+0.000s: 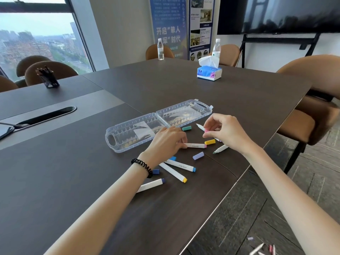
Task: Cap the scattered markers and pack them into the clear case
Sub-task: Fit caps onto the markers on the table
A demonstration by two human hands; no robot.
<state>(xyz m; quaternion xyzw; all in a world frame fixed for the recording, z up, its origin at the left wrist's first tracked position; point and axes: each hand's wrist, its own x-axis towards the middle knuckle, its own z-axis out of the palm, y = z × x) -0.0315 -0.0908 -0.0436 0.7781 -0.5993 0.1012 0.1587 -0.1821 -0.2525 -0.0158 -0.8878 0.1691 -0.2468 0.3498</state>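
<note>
**Markers loose on table, case open, both hands mid-frame**

Meeting room, dark wood table (92, 181) filling most of the frame; window upper left, tissue box (209, 71) and two water bottles toward the top centre, tan chairs around.

Clear case (158, 126) lies opened flat at frame centre, both halves up, no markers in it that I can see.

Left hand (165, 142): palm down just below the case's hinge area, fingers curled onto the near end of a white marker with pink end (195, 145). Marker lies flat on the table, running right from the fingertips. Looks like a light pinch on it, grip not fully visible. Black coil band (142, 165) on that wrist.

Right hand (226, 131): raised right of centre, thumb and forefinger pinched on a small pink cap (207, 131). Cap sits at the fingertips, just above and right of the pink-ended marker, not touching it.

Loose on the table:
- teal cap (187, 128) just left of the right hand's fingers
- yellow cap (210, 142) below the pink cap
- lilac cap (198, 155) lower centre
- uncapped white marker (220, 149) under the right wrist
- another white marker (200, 127) partly hidden behind the right fingers
- three white markers lower centre: blue-ended (181, 165), yellow-ended (173, 172), dark-blue-ended (150, 184)
- dark blue cap (156, 171) beside the left wrist

A few more markers on the floor (261, 248), bottom right, blurred.
</note>
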